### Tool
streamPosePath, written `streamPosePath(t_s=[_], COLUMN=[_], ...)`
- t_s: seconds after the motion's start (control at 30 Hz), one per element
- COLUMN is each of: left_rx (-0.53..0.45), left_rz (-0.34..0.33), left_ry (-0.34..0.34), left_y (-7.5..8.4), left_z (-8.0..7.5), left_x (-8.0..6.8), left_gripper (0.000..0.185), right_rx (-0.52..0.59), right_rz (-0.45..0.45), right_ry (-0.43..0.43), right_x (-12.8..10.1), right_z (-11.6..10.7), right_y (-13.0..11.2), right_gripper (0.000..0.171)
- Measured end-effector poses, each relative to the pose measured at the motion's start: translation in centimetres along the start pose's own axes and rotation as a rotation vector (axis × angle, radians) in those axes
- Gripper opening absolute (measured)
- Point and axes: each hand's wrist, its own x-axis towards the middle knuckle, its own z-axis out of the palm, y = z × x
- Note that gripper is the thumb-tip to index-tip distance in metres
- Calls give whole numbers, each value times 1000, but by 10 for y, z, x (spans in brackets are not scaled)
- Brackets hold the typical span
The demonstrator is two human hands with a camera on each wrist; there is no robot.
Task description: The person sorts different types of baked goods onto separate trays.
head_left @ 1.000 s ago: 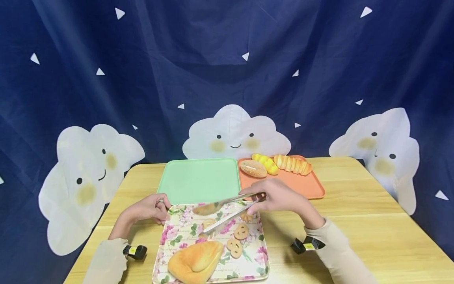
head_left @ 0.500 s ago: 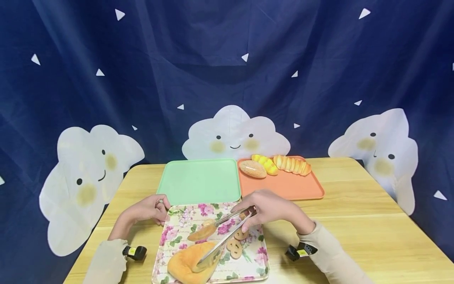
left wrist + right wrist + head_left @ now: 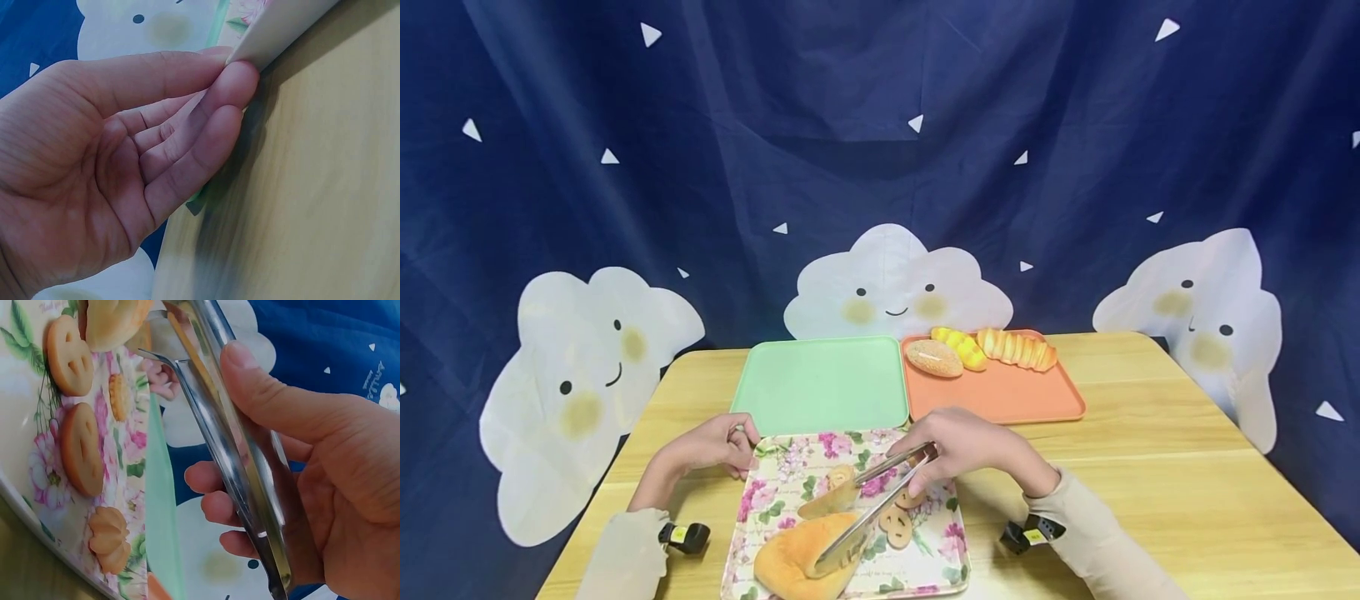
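Both hands are gripping: left hand [image 3: 721, 442] is pinching the far-left corner of the floral tray [image 3: 928, 562] on the counter [image 3: 1150, 475]. Large bread [image 3: 790, 562] is lying at that tray's near end; green tray [image 3: 820, 383] is sitting behind. Spread tongs [image 3: 880, 507] are reaching over the bread, contact unclear. Small cookies [image 3: 896, 527] are lying alongside. Right hand [image 3: 966, 446] is grasping the tongs. Orange tray [image 3: 1022, 396] is holding three loaves [image 3: 1015, 350].

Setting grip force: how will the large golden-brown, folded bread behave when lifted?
The bread probably won't roll: it lies broad on the cream, floral tray. Its smooth, rounded surface may slip in the silver metal tongs. Its puffy, folded shape suggests it might squash.
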Motion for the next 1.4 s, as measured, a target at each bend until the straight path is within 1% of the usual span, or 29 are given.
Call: streamPosePath(t_s=[0.2,0.3,0.5,0.73,0.9,0.97,1.03,1.2,1.33,1.4], left_rx=[4,3,0,-9,-3,-2,-7,-19,-18,-21], left_rz=[1,0,6,-3,1,-1,-1,2,3,5], left_ry=[3,2,-1,-2,2,0,-6,-6,-5,-9], left_y=[1,1,-1,0,1,1,0,0,0,0], left_z=[-1,0,0,3,2,2,2,2,1,1], left_x=[-1,-1,-2,-1,-1,-1,-1,-1,-1,-1], left_gripper=[30,31,31,30,30,30,30,31,31,31], right_rx=[-1,-12,2,-11,-40,-43,-23,26,16,-10], right_rz=[27,28,38,12,6,0,-3,9,31,45], right_ry=[25,55,99,112,143,150,155,177,218,250], right_x=[2,2,3,1,0,-1,-2,-6,-14,-19], right_z=[0,2,1,3,0,-1,-3,-12,-25,-32], right_y=[-3,-4,-10,-6,-5,-4,-4,-4,0,3], right_gripper=[45,44,40,38,39,40,40,34,32,33])
